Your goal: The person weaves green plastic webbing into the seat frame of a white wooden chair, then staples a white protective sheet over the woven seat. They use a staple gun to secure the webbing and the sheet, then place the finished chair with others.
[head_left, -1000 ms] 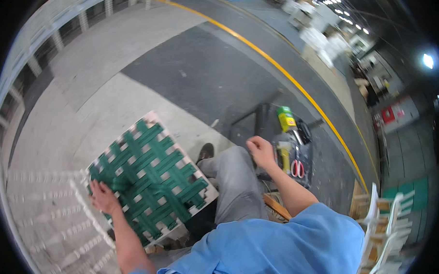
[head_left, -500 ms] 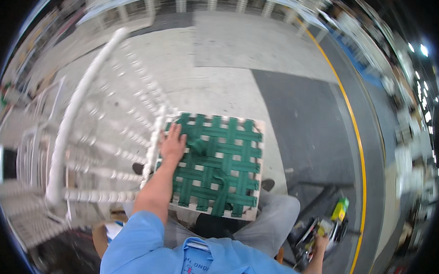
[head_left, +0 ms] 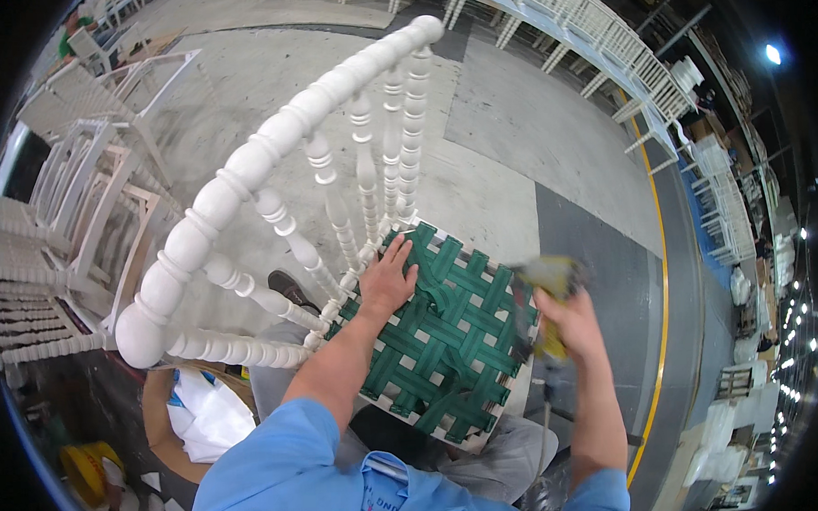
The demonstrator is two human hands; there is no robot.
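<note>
A white chair with turned, beaded spindles stands in front of me, its back rail (head_left: 259, 151) on the left. Dark green webbing (head_left: 470, 330) is woven across its seat frame, with a few loose strap ends lying on top. My left hand (head_left: 388, 281) rests palm down on the webbing at the seat's back corner, fingers stretched out. Off the seat's right edge, my right hand (head_left: 569, 320) grips a yellow and black staple gun (head_left: 550, 276), smeared by motion. A thin hose (head_left: 547, 417) hangs below it.
More white chairs (head_left: 110, 203) crowd the left side. A cardboard box (head_left: 167, 435) with white sheeting (head_left: 207, 416) stands at lower left, beside a yellow container (head_left: 88, 469). A long row of white chairs (head_left: 572, 29) lines the far side. A yellow floor line (head_left: 665, 292) runs along the right.
My right hand has come up from the tools at lower right to the seat's right side, bringing the staple gun. My left hand stays on the webbing. The view has turned.
</note>
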